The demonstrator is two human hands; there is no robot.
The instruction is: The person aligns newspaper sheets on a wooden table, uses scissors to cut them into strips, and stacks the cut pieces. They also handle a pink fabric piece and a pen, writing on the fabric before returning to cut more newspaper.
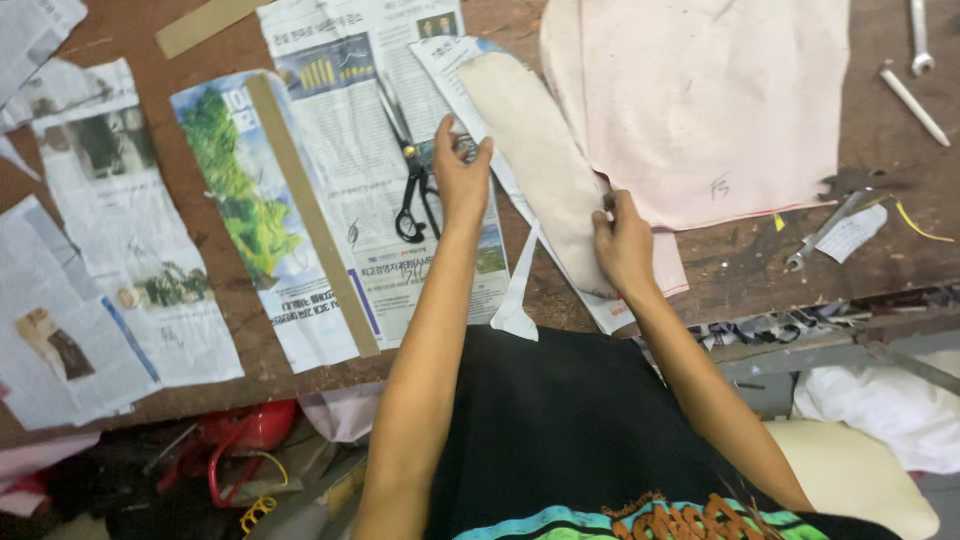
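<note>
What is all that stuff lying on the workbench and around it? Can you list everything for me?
scissors: one, black handles, on newspaper by the left hand
newspaper sheets: several, printed in colour, spread over the bench's left half
cardboard strip: one, tan, lying across the newspapers
cream fabric piece: one, long, between the hands
pink fabric sheet: one, large, upper right
spanner: one, metal, right bench edge
workbench: one, brown wood
red object: one, below the bench, unclear
left hand: at the scissors
right hand: on the cream fabric's edge
</note>
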